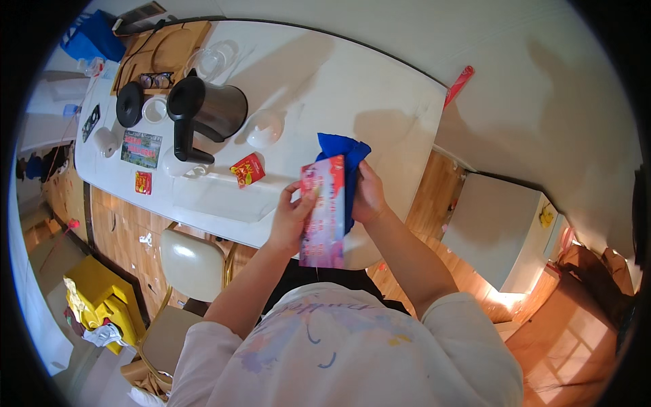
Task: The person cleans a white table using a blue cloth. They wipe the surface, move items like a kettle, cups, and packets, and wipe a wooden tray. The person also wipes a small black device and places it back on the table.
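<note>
My left hand (291, 219) grips a long pink and purple printed card (325, 224) by its left side, thumb on the printed face. Lettering covers the card, and its lower end hangs past the table's near edge. In my right hand (370, 196) is a folded blue cloth (343, 146), partly hidden behind the card. Both hands are close together above the near right part of the white table (325, 96). A red packet (247, 170) lies on the tabletop left of my left hand, with a white lidded bowl-like piece (264, 128) beyond it.
Left on the table are a black-handled kettle (224, 109), a white cup (106, 142), a picture card (141, 149), a small red packet (143, 183), glasses (156, 80) and a wooden tray (173, 48). Chairs (192, 264) stand at the near left; a white cabinet (493, 224) stands right.
</note>
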`<state>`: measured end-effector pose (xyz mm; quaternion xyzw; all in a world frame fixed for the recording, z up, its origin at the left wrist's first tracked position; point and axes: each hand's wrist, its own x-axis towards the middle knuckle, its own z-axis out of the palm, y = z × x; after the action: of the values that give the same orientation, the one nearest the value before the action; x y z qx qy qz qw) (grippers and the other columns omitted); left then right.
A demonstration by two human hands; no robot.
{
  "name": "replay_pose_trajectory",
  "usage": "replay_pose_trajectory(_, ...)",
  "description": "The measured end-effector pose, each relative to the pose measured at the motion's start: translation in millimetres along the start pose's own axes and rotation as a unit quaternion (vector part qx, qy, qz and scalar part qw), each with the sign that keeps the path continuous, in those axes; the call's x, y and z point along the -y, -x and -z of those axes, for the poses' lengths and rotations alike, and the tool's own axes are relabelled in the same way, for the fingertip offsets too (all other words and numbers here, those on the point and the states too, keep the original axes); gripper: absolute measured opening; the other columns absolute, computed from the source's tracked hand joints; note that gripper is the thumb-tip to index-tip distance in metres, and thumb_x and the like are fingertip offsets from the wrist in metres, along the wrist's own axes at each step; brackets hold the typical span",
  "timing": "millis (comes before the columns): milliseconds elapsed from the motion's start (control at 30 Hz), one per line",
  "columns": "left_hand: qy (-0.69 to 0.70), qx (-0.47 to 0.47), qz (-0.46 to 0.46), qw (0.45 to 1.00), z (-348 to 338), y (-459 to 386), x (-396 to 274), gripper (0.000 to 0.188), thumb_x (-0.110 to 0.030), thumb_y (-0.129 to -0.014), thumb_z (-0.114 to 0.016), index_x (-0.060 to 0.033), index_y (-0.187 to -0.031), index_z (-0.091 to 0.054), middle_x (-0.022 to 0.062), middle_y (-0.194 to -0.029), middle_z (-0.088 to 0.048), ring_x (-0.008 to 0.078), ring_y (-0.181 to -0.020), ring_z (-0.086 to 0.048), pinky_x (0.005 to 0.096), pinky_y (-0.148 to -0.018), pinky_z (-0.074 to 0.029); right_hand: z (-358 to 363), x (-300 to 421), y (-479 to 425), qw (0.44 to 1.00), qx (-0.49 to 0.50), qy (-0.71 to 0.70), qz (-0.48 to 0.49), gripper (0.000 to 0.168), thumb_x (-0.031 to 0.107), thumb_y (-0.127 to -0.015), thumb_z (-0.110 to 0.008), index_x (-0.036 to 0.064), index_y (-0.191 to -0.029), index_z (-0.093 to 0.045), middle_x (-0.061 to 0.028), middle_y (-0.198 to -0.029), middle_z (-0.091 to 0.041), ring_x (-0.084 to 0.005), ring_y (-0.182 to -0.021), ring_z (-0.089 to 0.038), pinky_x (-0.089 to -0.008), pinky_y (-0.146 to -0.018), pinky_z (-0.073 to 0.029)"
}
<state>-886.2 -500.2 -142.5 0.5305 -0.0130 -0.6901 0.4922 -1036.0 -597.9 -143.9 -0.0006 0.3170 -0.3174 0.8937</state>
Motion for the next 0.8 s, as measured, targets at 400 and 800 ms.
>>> replay_pose_trajectory(400, 0.221, 0.229, -0.082, 0.944, 37.9, -49.5, 49.9, 0.064, -0.051, -0.105, -0.033, -0.0182, -0.159, -0.021, 0.0079, -0.165, -0.020, 0.0255, -0.149, -0.024, 0.0465, -0.121, -0.021, -1.5, -104.7, 26.4, 0.767, 0.074, 0.591, 0.239, 0.055, 0.037, -0.104, -0.042, 0.011, -0.152, -0.040, -0.0112, -0.162, -0.028, -0.0353, -0.150, -0.021, -0.0491, -0.120, -0.013)
replay_pose_trajectory(800, 0.457, 0.197, -0.335, 0.800, -53.9, -29.8, 48.8, 0.069, -0.054, -0.103, -0.032, -0.0177, -0.160, -0.018, 0.0087, -0.165, -0.017, 0.0288, -0.153, -0.014, 0.0440, -0.123, -0.014, -27.0, -78.9, -5.0, 0.591, 0.001, 0.736, 0.331, 0.052, 0.024, -0.095, -0.055, 0.020, -0.147, -0.050, -0.0157, -0.160, -0.030, -0.0472, -0.147, -0.022, -0.0616, -0.116, -0.015)
